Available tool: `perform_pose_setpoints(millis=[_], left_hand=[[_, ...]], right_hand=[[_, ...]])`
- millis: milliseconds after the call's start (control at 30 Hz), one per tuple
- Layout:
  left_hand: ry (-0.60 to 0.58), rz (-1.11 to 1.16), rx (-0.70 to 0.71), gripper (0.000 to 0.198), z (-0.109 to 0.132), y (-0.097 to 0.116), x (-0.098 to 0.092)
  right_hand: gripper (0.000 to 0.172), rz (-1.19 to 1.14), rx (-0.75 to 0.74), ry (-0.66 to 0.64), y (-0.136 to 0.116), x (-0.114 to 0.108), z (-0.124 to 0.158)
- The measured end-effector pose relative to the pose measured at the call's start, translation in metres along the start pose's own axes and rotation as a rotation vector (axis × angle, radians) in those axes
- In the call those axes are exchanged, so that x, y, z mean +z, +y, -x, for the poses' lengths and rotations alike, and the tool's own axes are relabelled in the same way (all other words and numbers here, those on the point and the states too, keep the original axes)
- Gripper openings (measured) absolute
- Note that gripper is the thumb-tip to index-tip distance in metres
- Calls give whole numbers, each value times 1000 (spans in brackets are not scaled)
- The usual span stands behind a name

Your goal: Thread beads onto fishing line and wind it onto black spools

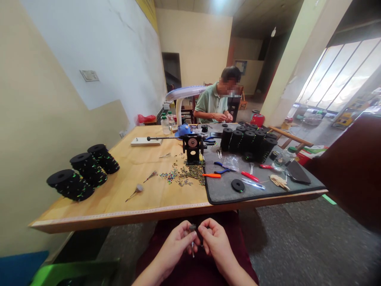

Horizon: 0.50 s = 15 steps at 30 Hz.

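Fingertips of our left hand [181, 239] pinch a dark-topped bundle [193, 228], likely light, best held midway; our right hand [216, 239] has an unclear grip.

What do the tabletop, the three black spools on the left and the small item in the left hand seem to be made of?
Tabletop: probably wood or board, satin, given its yellow-brown tone and soft sheen.
Black spools: perhaps foam; they look matt, almost without shine.
Small item: too small to tell; dark top, pale shaft.
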<state>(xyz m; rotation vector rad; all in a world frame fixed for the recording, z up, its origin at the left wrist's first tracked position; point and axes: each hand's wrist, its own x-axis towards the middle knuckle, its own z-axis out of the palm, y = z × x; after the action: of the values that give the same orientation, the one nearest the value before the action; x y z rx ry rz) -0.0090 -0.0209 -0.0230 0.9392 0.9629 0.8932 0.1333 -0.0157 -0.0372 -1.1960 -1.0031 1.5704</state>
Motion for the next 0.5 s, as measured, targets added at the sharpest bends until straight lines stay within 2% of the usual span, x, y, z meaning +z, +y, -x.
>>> perform_pose_setpoints(millis=[500], left_hand=[[-25, -51, 13, 33, -1, -1, 2]], right_hand=[[48, 7, 16, -25, 0, 3, -2]])
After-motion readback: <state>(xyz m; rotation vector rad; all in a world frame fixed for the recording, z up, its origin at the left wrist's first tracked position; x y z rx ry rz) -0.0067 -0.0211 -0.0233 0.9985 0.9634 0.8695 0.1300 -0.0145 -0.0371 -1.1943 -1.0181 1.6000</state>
